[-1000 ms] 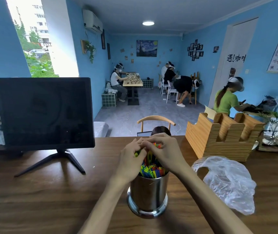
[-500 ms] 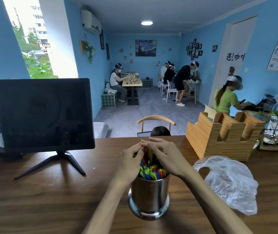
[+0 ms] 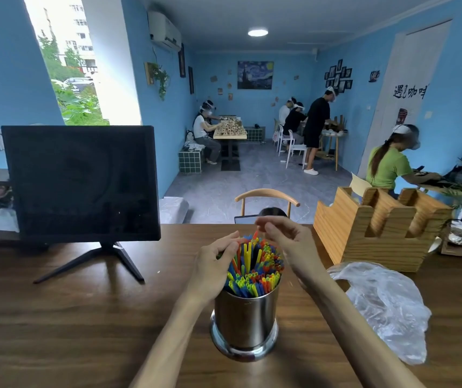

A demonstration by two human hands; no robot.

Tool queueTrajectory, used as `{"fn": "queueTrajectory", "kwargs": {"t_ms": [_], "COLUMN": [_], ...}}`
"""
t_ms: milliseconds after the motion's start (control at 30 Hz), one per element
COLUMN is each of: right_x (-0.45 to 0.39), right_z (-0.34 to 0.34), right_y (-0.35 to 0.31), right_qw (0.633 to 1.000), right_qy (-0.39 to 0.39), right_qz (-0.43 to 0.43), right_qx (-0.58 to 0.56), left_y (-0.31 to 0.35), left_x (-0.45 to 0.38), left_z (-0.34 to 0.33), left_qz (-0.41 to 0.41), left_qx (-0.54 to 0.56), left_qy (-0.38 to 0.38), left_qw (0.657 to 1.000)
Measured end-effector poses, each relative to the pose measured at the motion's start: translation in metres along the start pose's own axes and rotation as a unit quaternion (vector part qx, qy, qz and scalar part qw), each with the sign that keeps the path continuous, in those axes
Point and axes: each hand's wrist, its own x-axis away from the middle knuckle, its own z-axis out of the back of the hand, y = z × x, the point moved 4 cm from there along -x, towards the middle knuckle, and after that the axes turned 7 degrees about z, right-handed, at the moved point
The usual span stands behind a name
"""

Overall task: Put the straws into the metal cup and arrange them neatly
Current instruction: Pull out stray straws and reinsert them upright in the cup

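A shiny metal cup (image 3: 245, 320) stands upright on the wooden table (image 3: 84, 317), packed with coloured straws (image 3: 255, 268) whose tops stick out above the rim. My left hand (image 3: 217, 257) rests against the left side of the bundle, its fingers curled on several straws. My right hand (image 3: 288, 242) hovers above the right side of the bundle and pinches the top of one red straw that stands higher than the others.
A black monitor (image 3: 81, 183) on a stand sits at the left. A crumpled clear plastic bag (image 3: 384, 306) lies right of the cup. Behind it stands a wooden holder (image 3: 378, 228). A wooden chair (image 3: 266, 198) is beyond the table's far edge. Several people work further back.
My hands have parted: both were cupped together over the straw tops, and now the right one has lifted up and right with one straw pinched. The straw tops show more.
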Motion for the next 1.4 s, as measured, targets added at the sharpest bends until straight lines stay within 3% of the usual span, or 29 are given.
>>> {"fn": "queueTrajectory", "kwargs": {"t_ms": [67,133,333,567,967,1233,1400], "right_x": [-0.002,-0.001,0.005,-0.017,-0.071,-0.080,-0.079], "right_z": [0.007,0.004,-0.005,-0.005,-0.017,-0.022,-0.030], "right_y": [0.008,0.019,0.038,0.032,0.022,-0.001,-0.017], "right_qw": [0.999,0.997,0.993,0.977,0.915,0.874,0.825], "right_qy": [0.028,-0.001,-0.033,-0.156,-0.307,-0.329,-0.329], "right_qz": [-0.011,-0.047,-0.111,-0.121,-0.076,0.012,0.092], "right_qx": [0.031,0.054,-0.001,0.080,0.250,0.356,0.450], "left_y": [0.003,0.004,0.003,0.005,0.017,0.016,0.016], "left_x": [0.002,0.004,0.008,0.011,0.020,0.020,0.021], "left_z": [0.000,-0.001,-0.002,-0.003,-0.006,-0.007,-0.008], "left_qz": [0.006,0.009,0.010,0.021,0.033,0.051,0.047], "left_qx": [0.001,0.017,0.032,0.027,0.030,0.028,0.039], "left_qy": [-0.002,-0.002,0.012,0.026,0.034,0.036,0.030], "left_qw": [1.000,1.000,0.999,0.999,0.998,0.998,0.998]}}
